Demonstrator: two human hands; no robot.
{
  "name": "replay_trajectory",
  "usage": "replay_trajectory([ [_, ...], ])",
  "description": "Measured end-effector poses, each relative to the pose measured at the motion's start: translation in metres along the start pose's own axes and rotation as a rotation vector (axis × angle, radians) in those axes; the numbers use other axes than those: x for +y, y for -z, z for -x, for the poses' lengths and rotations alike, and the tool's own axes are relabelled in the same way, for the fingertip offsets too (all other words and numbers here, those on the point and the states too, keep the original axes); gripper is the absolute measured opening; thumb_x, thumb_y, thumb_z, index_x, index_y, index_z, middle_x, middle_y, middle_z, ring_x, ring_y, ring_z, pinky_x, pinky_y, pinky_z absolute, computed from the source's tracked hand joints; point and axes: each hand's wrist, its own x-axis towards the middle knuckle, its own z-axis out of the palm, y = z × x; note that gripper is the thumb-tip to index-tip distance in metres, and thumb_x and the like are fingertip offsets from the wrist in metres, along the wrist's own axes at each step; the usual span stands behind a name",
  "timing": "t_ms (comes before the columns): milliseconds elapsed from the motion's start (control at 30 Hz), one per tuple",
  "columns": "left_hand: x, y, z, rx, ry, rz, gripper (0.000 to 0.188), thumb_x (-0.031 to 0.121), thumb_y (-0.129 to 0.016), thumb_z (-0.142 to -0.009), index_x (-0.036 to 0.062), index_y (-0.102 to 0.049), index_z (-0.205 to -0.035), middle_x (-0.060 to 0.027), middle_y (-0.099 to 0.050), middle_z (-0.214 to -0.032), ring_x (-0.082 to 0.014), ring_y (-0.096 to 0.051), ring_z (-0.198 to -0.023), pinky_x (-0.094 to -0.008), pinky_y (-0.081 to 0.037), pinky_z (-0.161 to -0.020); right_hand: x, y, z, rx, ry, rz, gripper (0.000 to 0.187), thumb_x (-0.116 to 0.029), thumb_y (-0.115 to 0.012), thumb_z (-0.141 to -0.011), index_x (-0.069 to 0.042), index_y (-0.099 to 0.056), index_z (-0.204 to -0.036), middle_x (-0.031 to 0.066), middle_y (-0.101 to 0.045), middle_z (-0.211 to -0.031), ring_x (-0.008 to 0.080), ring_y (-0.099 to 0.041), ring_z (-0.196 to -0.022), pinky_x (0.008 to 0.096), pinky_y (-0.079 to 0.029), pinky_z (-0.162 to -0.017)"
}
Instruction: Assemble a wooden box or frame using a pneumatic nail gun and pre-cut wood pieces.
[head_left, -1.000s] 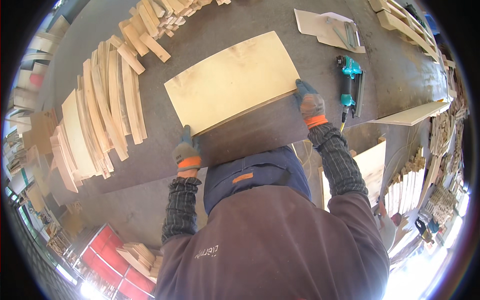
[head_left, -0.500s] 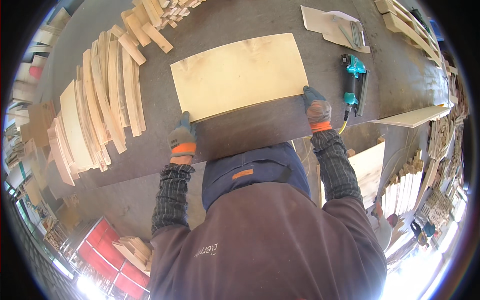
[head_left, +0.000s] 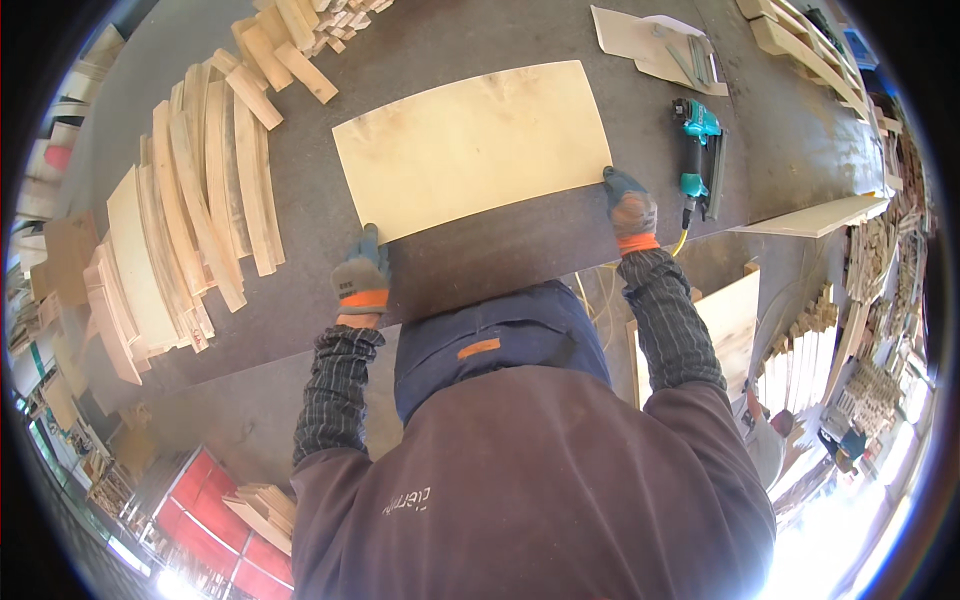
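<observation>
Both gloved hands are on the pale plywood sheet [head_left: 470, 148], which lies flat in the middle of the dark counter [head_left: 500, 260]. The left hand [head_left: 362, 278] grips the sheet's near left corner, fingers curled over the edge; the right hand [head_left: 630, 208] pinches the near right corner the same way. Just beside that right hand rests a teal nail gun [head_left: 698, 155], its yellow hose [head_left: 680, 240] dropping off the counter's edge. To the left sit rows of curved wooden slats [head_left: 200, 190], with short wood blocks [head_left: 290, 50] piled beyond them, well apart from the sheet.
</observation>
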Motion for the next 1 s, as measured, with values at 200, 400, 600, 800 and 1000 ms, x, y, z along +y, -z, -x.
replay_trajectory([
  [200, -0.005, 0.011, 0.000, -0.061, 0.087, 0.267, 0.048, 0.033, -0.075, -0.092, 0.0087, -0.065, -0.132, -0.0220, -0.072, -0.112, -0.0441, -0.071, -0.092, -0.0504, -0.058, -0.076, -0.017, 0.005, -0.001, 0.045, -0.029, -0.007, 0.028, -0.010, -0.059, -0.096, -0.011, -0.075, -0.120, 0.0153, -0.075, -0.121, 0.0339, -0.072, -0.110, 0.0394, -0.057, -0.098],
  [400, 0.057, 0.048, -0.019, 0.284, -0.103, 0.206, 0.054, 0.043, -0.084, -0.085, 0.0075, -0.071, -0.123, -0.0197, -0.063, -0.133, -0.0413, -0.064, -0.114, -0.0465, -0.057, -0.090, -0.002, 0.006, 0.000, -0.033, 0.007, 0.010, 0.028, -0.015, -0.058, -0.100, -0.012, -0.073, -0.123, 0.0151, -0.073, -0.125, 0.0335, -0.071, -0.113, 0.0390, -0.055, -0.101],
  [600, 0.207, 0.012, -0.098, 0.133, -0.526, 0.363, 0.047, 0.035, -0.082, -0.081, 0.0098, -0.071, -0.119, -0.0168, -0.061, -0.136, -0.0391, -0.053, -0.132, -0.0565, -0.040, -0.114, 0.005, 0.007, -0.002, -0.049, 0.040, -0.052, 0.028, -0.015, -0.058, -0.099, -0.010, -0.072, -0.122, 0.0156, -0.074, -0.122, 0.0339, -0.070, -0.112, 0.0396, -0.055, -0.100],
  [800, 0.261, -0.063, -0.134, 0.100, -0.585, 0.317, 0.033, 0.032, -0.080, -0.083, 0.0106, -0.069, -0.106, -0.0141, -0.059, -0.137, -0.0419, -0.052, -0.132, -0.0590, -0.039, -0.115, -0.005, 0.018, -0.012, -0.048, 0.116, -0.063, 0.029, -0.012, -0.055, -0.099, -0.011, -0.072, -0.123, 0.0153, -0.074, -0.119, 0.0353, -0.071, -0.106, 0.0412, -0.057, -0.096],
  [1000, 0.271, -0.072, -0.135, 0.174, -0.643, 0.341, 0.029, 0.026, -0.082, -0.080, 0.0112, -0.067, -0.100, -0.0133, -0.060, -0.130, -0.0394, -0.055, -0.128, -0.0607, -0.042, -0.109, 0.015, 0.047, -0.012, -0.076, 0.124, -0.129, 0.028, -0.013, -0.059, -0.099, -0.007, -0.071, -0.123, 0.0170, -0.073, -0.119, 0.0372, -0.071, -0.104, 0.0431, -0.057, -0.092],
])
